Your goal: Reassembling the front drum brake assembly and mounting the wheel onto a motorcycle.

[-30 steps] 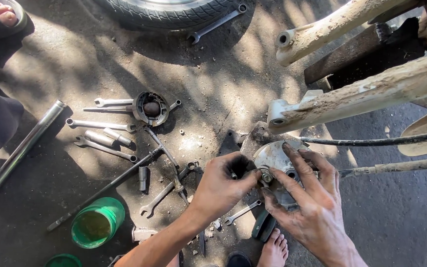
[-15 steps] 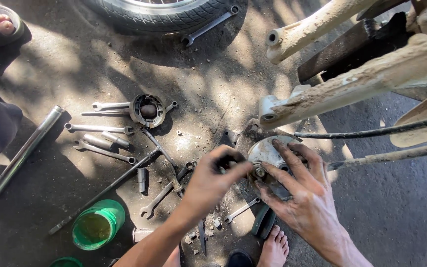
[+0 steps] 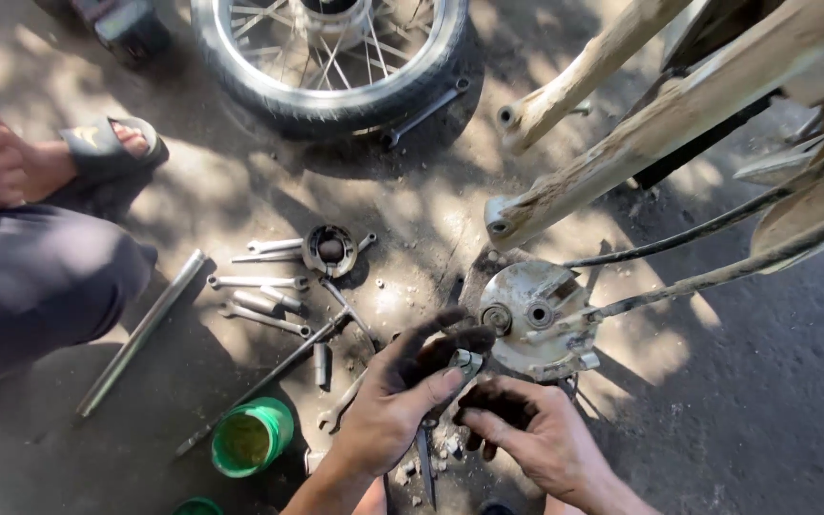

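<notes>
Since the earlier frames both hands have come off the drum plate and drawn back toward the person. The view has tipped up too, so more of the wheel shows.

The left hand [image 3: 395, 402] is greasy and pinches a small metal part [image 3: 466, 362] between thumb and fingers, just in front of the drum plate [image 3: 538, 315] but not touching it. The right hand [image 3: 531, 431] sits just below, with blackened fingers curled inward under the part. I cannot tell whether it grips anything.

The drum plate is round, grey and worn. It stands tilted on the ground [image 3: 736, 420] below the fork legs [image 3: 622, 153], with a cable [image 3: 717, 238] running off to the right.

Judgement: the step in hand looks like checking or cleaning the small part held off the plate. Any next move calls for a firm pinch and the right hand free to steady the plate, as greasy fingers could let the part slip into the grit.

Further left on the ground lie several spanners [image 3: 257, 282], a round ring-shaped part [image 3: 328, 250], a long thin bar [image 3: 269, 377] and a metal tube [image 3: 140, 329]. A green tub [image 3: 250, 439] sits near the left forearm. A spoked wheel [image 3: 326, 57] lies at the top with another spanner [image 3: 423, 113] against its tyre. At the left edge is another person's sandalled foot [image 3: 107, 148] and dark trouser leg [image 3: 40, 277].
</notes>
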